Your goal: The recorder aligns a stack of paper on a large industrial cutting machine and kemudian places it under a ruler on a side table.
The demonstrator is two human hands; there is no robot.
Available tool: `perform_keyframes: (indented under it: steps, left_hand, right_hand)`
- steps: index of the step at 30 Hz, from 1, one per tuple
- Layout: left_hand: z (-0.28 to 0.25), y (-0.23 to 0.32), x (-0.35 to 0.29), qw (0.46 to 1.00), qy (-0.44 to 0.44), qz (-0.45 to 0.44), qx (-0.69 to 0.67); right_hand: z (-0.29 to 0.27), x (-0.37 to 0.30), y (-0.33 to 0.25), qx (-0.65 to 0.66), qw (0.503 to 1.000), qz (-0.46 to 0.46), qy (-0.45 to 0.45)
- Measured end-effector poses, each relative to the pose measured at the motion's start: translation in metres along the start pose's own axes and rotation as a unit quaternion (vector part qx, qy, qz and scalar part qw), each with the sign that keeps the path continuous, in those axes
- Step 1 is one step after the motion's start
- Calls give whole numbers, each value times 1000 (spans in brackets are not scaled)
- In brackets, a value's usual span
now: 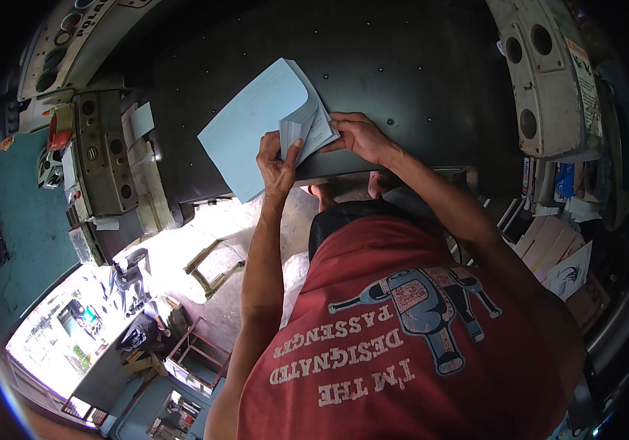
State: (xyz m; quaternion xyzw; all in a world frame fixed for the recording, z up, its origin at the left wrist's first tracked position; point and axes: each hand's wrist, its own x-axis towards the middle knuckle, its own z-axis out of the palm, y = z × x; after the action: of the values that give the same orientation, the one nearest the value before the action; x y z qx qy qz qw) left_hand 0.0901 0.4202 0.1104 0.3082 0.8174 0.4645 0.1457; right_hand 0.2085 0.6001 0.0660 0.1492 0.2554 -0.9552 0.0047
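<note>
A stack of pale blue-white paper sheets [256,110] lies turned at an angle over the front part of a dark flat machine table. My left hand [279,163] pinches the near corner of the upper sheets, thumb on top, and bends them back. Under that curl, more sheets with faint print show. On the stack's right side, my right hand [358,136] grips the edge of the lower sheets between thumb and fingers. Some of its fingertips are hidden beneath the paper.
The dark table [358,44] is dotted with small holes. Worn beige machine housings with round controls flank it, one at the right [549,81] and one at the left [105,154]. Papers and boxes [549,249] are piled at the right. A wooden frame [214,268] lies on the floor.
</note>
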Motion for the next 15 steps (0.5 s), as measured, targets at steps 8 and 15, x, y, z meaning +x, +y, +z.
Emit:
perform_keyframes:
  steps: [8,15]
  left_hand:
    - [8,14,0,988,34,134,68]
    - [6,26,3,971,-16,192,142]
  right_hand:
    - [16,-6,3,-166,978,-71,104]
    - [35,-2,-7,-226,963,-24,143]
